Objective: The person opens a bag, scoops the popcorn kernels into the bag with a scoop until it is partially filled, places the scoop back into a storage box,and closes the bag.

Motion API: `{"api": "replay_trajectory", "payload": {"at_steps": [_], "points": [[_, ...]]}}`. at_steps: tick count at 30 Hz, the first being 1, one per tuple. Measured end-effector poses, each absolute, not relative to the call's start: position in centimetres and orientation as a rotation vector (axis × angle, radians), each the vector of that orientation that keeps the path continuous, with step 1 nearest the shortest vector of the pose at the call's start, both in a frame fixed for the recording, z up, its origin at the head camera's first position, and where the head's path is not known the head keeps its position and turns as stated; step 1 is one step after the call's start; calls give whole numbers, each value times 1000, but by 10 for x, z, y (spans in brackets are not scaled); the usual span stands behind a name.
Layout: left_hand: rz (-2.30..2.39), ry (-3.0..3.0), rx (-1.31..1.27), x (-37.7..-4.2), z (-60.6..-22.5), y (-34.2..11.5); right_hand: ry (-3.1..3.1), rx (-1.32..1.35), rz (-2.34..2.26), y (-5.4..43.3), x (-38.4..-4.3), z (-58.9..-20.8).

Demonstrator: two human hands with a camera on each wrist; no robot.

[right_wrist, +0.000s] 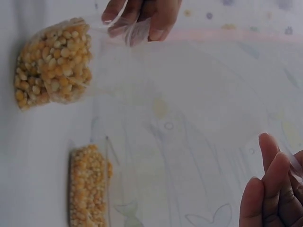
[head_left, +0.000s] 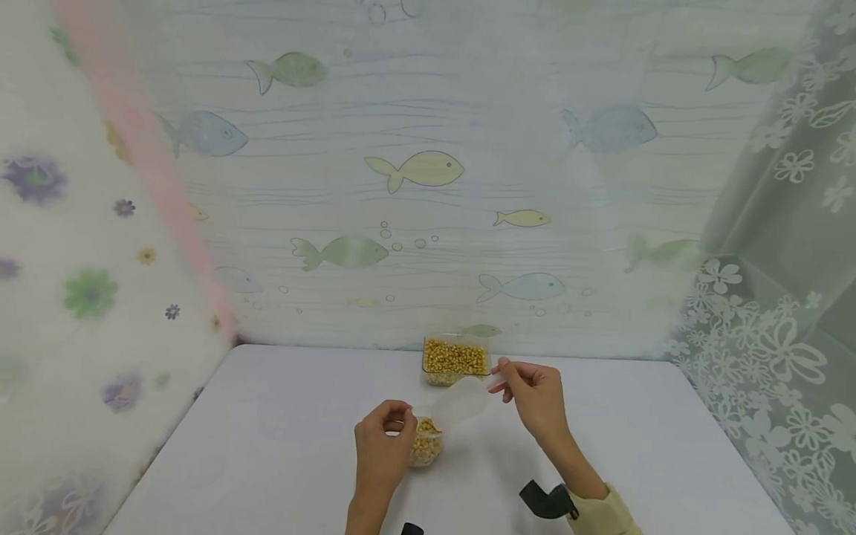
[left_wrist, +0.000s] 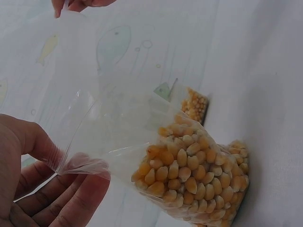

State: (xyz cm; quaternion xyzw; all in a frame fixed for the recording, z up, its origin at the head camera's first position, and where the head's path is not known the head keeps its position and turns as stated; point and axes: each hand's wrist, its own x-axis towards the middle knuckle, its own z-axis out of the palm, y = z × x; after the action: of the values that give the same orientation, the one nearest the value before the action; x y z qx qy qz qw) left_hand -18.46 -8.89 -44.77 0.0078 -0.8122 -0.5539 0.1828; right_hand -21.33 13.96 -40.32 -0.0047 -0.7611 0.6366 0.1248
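Note:
A clear plastic bag partly filled with yellow corn kernels stands on the table near the middle. My left hand pinches the top edge of its mouth between thumb and fingers, and in the left wrist view the film bunches at the fingertips. With its fingers curled round the handle, my right hand holds a translucent whitish scoop. The scoop tilts down toward the bag and overlaps its mouth in the head view; I see no kernels in it.
Behind the bag, a clear rectangular container of corn kernels stands near the back edge of the white table. A curtain printed with fish hangs close behind that edge, with patterned curtains at both sides.

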Motion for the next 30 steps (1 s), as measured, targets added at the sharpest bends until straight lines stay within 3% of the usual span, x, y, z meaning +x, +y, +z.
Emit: {"api": "replay_trajectory", "payload": {"at_steps": [18, 30], "points": [[-1545, -2289, 33, -186, -451, -90, -1935, -166, 2010, 153, -219, -407], [-1536, -2300, 32, -186, -450, -89, -1787, -149, 1891, 160, -242, -433]]}}
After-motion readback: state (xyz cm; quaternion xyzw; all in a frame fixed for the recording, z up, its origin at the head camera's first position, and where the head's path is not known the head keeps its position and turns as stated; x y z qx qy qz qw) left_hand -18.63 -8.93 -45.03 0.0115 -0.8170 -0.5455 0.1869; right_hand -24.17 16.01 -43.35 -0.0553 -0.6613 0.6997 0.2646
